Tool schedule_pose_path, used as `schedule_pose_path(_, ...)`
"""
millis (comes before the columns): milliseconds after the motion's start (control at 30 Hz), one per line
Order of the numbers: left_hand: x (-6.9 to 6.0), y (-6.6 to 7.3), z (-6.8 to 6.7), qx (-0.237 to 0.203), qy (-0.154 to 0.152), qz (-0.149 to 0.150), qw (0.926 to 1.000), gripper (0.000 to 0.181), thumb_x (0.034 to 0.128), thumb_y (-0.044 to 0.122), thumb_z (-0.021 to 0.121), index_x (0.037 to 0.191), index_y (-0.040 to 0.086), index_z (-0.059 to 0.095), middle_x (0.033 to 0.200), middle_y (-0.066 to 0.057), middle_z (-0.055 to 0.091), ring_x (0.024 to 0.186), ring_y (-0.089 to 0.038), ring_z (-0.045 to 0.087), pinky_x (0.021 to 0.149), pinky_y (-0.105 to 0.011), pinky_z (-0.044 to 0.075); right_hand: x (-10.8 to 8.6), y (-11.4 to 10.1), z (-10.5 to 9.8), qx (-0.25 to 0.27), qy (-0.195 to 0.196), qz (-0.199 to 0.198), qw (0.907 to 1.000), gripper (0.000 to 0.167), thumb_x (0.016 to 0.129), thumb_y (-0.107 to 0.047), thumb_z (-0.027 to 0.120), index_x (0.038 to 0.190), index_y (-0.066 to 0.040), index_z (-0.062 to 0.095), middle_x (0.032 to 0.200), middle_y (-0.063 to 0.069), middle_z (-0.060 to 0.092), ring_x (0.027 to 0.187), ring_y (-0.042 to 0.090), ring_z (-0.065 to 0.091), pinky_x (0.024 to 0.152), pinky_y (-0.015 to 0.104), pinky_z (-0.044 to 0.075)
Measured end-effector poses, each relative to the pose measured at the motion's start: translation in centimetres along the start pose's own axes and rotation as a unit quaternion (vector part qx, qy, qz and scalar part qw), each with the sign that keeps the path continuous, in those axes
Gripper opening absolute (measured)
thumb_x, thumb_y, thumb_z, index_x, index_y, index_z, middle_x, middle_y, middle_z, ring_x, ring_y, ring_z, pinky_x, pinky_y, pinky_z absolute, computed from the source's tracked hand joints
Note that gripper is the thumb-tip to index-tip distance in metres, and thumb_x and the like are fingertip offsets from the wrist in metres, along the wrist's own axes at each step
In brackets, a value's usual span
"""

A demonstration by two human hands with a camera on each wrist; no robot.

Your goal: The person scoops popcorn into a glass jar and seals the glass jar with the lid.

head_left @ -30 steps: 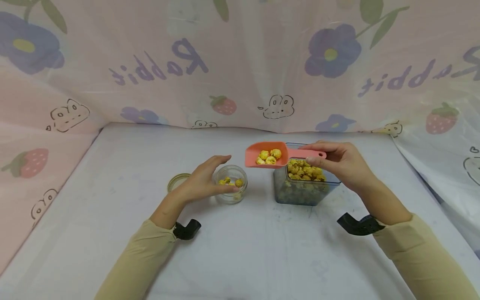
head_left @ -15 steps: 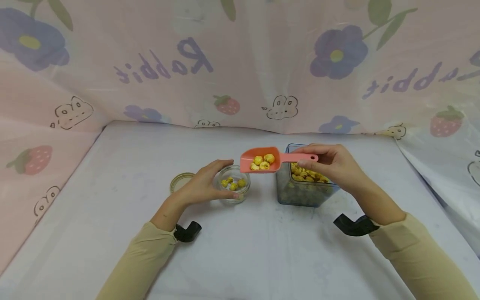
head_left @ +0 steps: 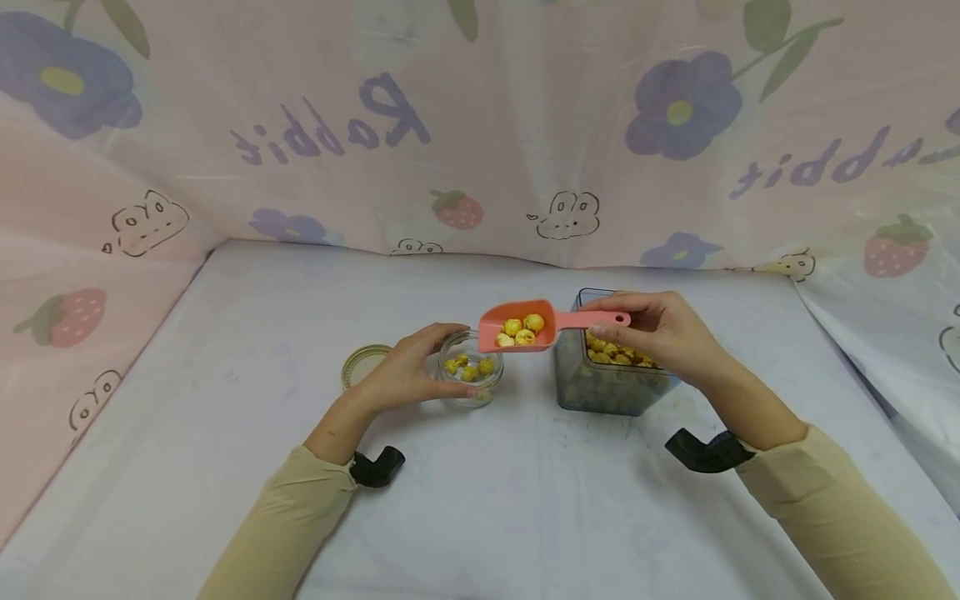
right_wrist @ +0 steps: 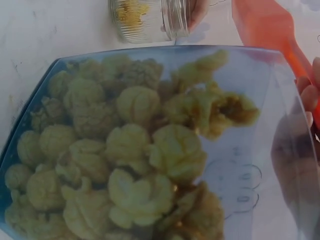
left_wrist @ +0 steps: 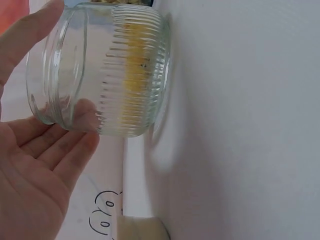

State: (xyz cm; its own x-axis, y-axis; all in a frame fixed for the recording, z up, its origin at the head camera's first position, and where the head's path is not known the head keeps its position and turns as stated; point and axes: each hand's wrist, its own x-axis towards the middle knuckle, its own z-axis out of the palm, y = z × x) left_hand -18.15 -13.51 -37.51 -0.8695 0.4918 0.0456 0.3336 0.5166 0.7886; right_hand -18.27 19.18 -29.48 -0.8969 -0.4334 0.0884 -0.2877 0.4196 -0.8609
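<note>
My left hand (head_left: 405, 371) holds a small glass jar (head_left: 491, 387), thumb on one side and fingers on the other. A few yellow popcorn pieces (head_left: 469, 372) lie at its bottom; the left wrist view shows the jar's ribbed wall (left_wrist: 90, 65) with yellow low inside. Between thumb and fingers, my right hand (head_left: 667, 333) pinches the handle of a coral-pink scoop (head_left: 549, 321). Several popcorn balls (head_left: 523, 329) sit in the scoop, whose front edge overlaps the jar's right rim in the head view.
Under the right hand stands a clear bluish container (head_left: 600, 397) with plenty of popcorn (right_wrist: 135, 150). A gold-rimmed lid (head_left: 358, 360) lies left of the jar, partly behind the left hand. A patterned curtain (head_left: 495, 125) rises behind the white table (head_left: 480, 517).
The scoop with its popcorn has moved left and slightly down, from beside the jar to over its right rim. The left hand has closed in around the jar.
</note>
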Motion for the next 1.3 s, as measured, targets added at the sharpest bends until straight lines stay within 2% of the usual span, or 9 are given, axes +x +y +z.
schedule_pose_path(300,0.1,-0.3,0.2,-0.025,0.002,0.015,0.9996,0.081,0.0725,0.026,0.085,0.139,0.003,0.044,0.14,-0.012,0.05,0.13,-0.029,0.047,0.108,-0.042,0.04,0.6,0.1,0.2,-0.055,-0.017,0.009,0.9983,0.03,0.09,-0.015,0.067,0.117,-0.001,0.067,0.103,-0.005,0.064,0.081,0.015,0.056,0.07,0.024,0.054)
schedule_pose_path(433,0.1,-0.2,0.1,-0.028,-0.002,0.01,0.9996,0.082,0.0728,0.026,0.085,0.14,0.004,0.044,0.141,-0.011,0.048,0.131,-0.03,0.046,0.108,-0.043,0.04,0.8,0.1,0.2,-0.066,-0.026,0.019,0.9973,0.029,0.091,-0.017,0.067,0.116,-0.003,0.067,0.102,0.0,0.063,0.083,0.016,0.054,0.068,0.023,0.052)
schedule_pose_path(700,0.0,-0.2,0.1,-0.028,-0.005,0.003,0.9996,0.082,0.0727,0.026,0.085,0.14,0.005,0.043,0.142,-0.01,0.047,0.132,-0.028,0.045,0.109,-0.042,0.04,1.2,0.0,0.4,-0.08,-0.041,0.029,0.9955,0.028,0.09,-0.02,0.069,0.114,-0.005,0.069,0.092,0.008,0.056,0.074,0.014,0.053,0.057,0.022,0.045)
schedule_pose_path(1100,0.1,-0.2,0.2,-0.027,-0.004,0.0,0.9996,0.082,0.0731,0.026,0.085,0.141,0.006,0.043,0.143,-0.009,0.046,0.133,-0.029,0.044,0.108,-0.043,0.04,2.0,-0.1,0.7,-0.118,-0.059,-0.029,0.9908,0.024,0.088,-0.017,0.07,0.109,-0.006,0.07,0.082,0.005,0.057,0.068,0.014,0.052,0.052,0.022,0.042)
schedule_pose_path(1300,0.0,-0.2,0.3,-0.03,0.0,0.004,0.9996,0.082,0.072,0.025,0.085,0.14,0.005,0.044,0.141,-0.009,0.048,0.132,-0.027,0.045,0.109,-0.041,0.04,2.3,-0.5,0.8,-0.113,-0.072,-0.046,0.9899,0.02,0.088,-0.014,0.07,0.107,-0.007,0.071,0.077,0.005,0.055,0.063,0.014,0.049,0.049,0.023,0.039)
